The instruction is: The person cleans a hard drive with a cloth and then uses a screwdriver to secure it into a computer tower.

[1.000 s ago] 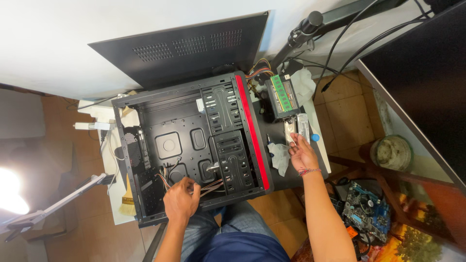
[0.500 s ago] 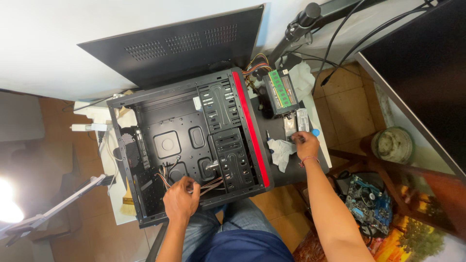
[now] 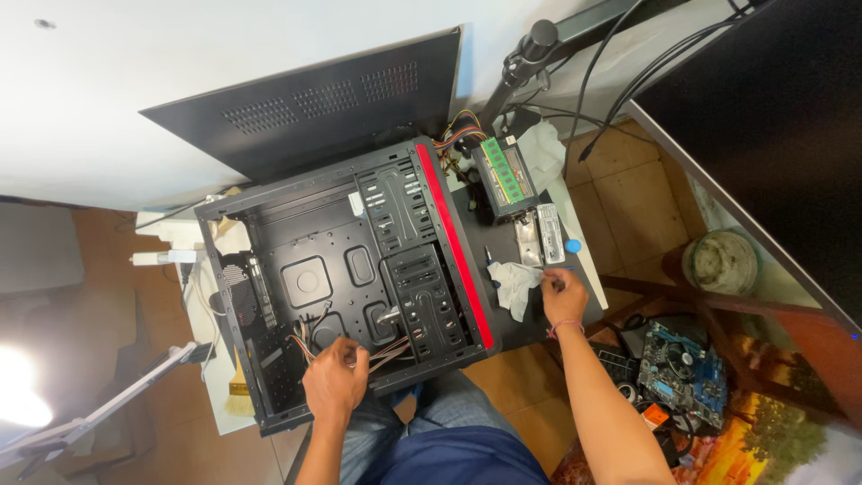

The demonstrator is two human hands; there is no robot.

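Lying on its side with the side panel off, an empty black computer case (image 3: 359, 269) with a red front stripe fills the middle of the view, resting on a small table (image 3: 575, 242) above the person's lap. The left hand (image 3: 334, 382) is down inside the case near its lower edge, fingers curled around a bundle of thin coloured front-panel wires (image 3: 310, 346) that fan out across the bare motherboard tray. The right hand (image 3: 564, 301) rests on the table just beside the case's front, pinching a small slim tool (image 3: 557, 280) between thumb and fingers; what kind of tool it is cannot be made out. Touching that hand on the left lies a crumpled white cloth (image 3: 516, 283). Farther up the table sit two metal drives (image 3: 539, 235) side by side, a small blue cap (image 3: 573, 245) next to them, and a power supply (image 3: 505, 180) with green memory sticks (image 3: 501, 166) lying on top. Leaning behind the case is its removed black side panel (image 3: 314, 103). On the floor to the right lies a blue motherboard (image 3: 682, 368).
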